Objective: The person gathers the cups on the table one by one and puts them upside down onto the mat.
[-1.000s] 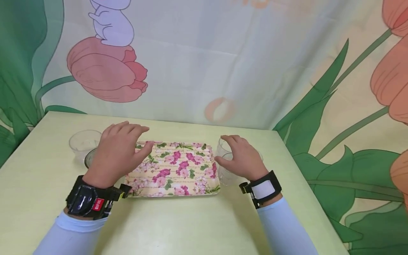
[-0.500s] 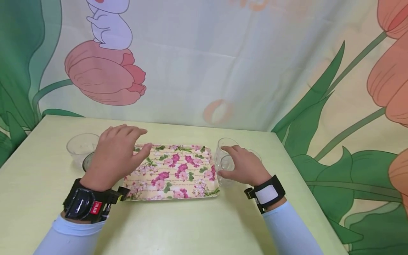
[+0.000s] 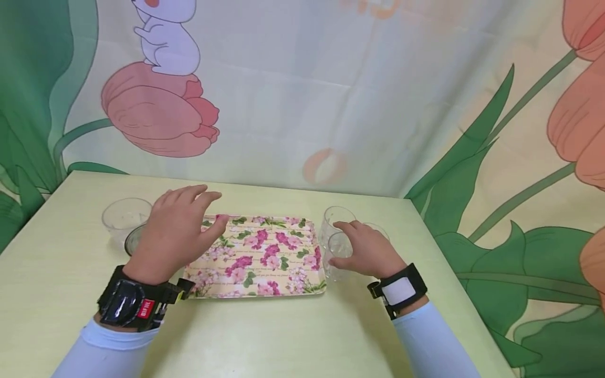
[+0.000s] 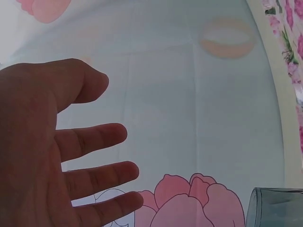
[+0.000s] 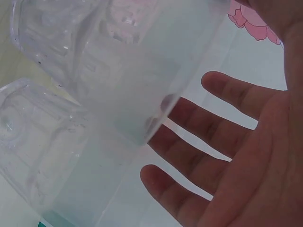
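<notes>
Clear glass (image 5: 118, 71), right hand (image 5: 246, 156) at rim — fingers spread, contact unclear

Red label (image 3: 145, 308) on black wristband (image 3: 124, 304), lower left: letters unclear; script on floral tray (image 3: 269, 257), centre: too small; orange lettering (image 3: 384, 9), top: cut off

Up top, the head camera looks forward and down, the widest view, catching both hands, the floral tray (image 3: 264, 257) and the tulip-printed curtain (image 3: 264, 94). Over on the left wrist, it's close in, peering past the left hand (image 4: 35, 142) at that same curtain, frame turned so the tray skirts the right edge. And the right wrist! Tightest of all, facing the right hand (image 5: 260, 156) and the clear glasses (image 5: 109, 66), both shared with the head view.
</notes>
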Demonstrator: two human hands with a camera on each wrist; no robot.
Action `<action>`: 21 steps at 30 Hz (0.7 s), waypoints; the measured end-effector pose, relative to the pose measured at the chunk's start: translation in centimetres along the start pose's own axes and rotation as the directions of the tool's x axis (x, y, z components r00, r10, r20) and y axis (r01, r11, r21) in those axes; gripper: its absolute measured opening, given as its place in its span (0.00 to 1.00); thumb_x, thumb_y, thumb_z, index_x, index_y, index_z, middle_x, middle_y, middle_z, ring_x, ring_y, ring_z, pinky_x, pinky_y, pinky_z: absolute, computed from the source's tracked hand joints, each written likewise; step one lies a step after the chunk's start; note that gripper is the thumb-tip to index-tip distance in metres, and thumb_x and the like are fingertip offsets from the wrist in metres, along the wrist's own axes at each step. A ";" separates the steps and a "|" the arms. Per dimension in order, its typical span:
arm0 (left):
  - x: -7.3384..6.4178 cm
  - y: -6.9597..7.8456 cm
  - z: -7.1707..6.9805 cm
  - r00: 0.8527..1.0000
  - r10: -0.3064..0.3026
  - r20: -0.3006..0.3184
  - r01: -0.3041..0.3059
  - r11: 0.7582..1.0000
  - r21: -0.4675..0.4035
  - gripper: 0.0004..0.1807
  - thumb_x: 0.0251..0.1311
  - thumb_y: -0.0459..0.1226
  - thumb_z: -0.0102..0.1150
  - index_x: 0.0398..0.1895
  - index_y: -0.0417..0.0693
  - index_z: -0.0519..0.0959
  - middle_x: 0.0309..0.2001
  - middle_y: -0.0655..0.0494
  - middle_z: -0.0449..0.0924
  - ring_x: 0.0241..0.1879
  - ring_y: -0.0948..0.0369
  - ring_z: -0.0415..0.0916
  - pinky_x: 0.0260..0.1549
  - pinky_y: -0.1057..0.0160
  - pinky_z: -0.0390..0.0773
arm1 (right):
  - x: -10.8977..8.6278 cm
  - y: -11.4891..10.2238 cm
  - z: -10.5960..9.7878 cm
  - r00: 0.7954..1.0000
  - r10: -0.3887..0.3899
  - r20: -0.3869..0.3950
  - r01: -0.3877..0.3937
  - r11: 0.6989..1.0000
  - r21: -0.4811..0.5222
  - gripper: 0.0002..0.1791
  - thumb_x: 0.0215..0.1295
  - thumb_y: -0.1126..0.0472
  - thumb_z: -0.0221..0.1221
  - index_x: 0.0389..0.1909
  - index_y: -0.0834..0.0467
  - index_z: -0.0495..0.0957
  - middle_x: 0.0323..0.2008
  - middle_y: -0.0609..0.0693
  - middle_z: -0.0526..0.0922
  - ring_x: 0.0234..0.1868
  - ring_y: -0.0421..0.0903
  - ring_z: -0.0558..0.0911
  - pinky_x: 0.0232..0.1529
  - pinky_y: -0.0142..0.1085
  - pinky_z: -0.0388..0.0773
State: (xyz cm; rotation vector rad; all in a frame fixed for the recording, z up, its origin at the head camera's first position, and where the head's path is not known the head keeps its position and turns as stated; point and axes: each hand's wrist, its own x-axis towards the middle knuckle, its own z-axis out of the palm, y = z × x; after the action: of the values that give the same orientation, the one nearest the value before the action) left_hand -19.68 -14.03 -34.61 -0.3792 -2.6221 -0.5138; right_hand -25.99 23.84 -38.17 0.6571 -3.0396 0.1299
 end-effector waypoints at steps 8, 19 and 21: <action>0.1 0.0 0.2 1.000 -0.005 -0.003 0.005 1.000 0.009 0.28 0.66 0.50 0.58 0.62 0.43 0.77 0.65 0.37 0.72 0.66 0.39 0.67 0.66 0.34 0.63 | 0.3 0.2 0.6 1.000 -0.021 -0.019 0.021 0.999 -0.039 0.48 0.48 0.35 0.71 0.70 0.49 0.69 0.59 0.54 0.78 0.55 0.54 0.81 0.54 0.52 0.79; 0.0 -0.3 0.5 1.000 0.010 -0.024 -0.010 1.000 0.023 0.26 0.65 0.50 0.59 0.60 0.44 0.79 0.64 0.37 0.74 0.64 0.39 0.71 0.62 0.35 0.68 | 0.5 -0.1 0.9 0.998 -0.063 -0.029 0.061 0.997 -0.042 0.49 0.46 0.39 0.75 0.70 0.50 0.69 0.58 0.54 0.77 0.51 0.54 0.81 0.56 0.53 0.78; -0.1 -0.4 0.6 1.000 0.009 -0.025 -0.008 1.000 0.020 0.26 0.65 0.50 0.59 0.60 0.44 0.79 0.64 0.37 0.74 0.63 0.39 0.71 0.61 0.35 0.69 | 0.5 -0.2 0.9 0.997 -0.066 -0.031 0.065 0.997 -0.044 0.49 0.46 0.39 0.75 0.70 0.50 0.69 0.58 0.54 0.76 0.50 0.54 0.81 0.55 0.53 0.79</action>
State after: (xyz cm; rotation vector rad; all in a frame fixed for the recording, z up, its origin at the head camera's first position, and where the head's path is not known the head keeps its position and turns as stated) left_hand -19.94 -14.14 -35.24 -0.3747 -2.5986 -0.4856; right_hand -26.38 23.40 -39.02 0.7429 -2.9765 0.0723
